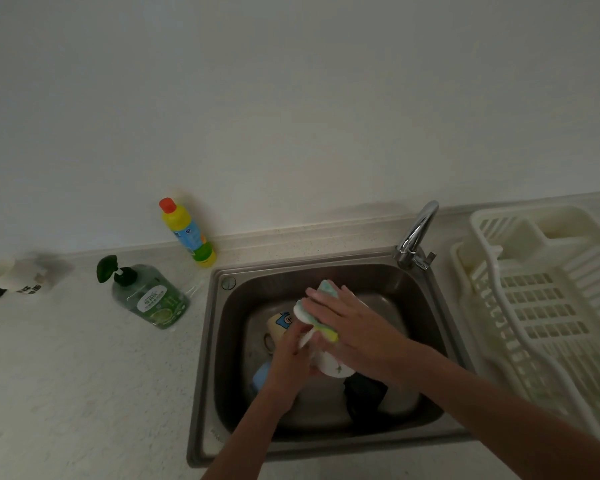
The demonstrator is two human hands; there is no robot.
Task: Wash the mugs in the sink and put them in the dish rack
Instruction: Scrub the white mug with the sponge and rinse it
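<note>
scrubbing step: at frame centre, over the sink, the left hand grips a white mug; the right hand presses a sponge on it. next likely needs rinsing; dish rack at right holds 0 mugs.

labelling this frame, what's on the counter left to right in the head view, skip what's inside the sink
white container → green pump bottle → yellow bottle with orange cap → sink → faucet → dish rack
</note>
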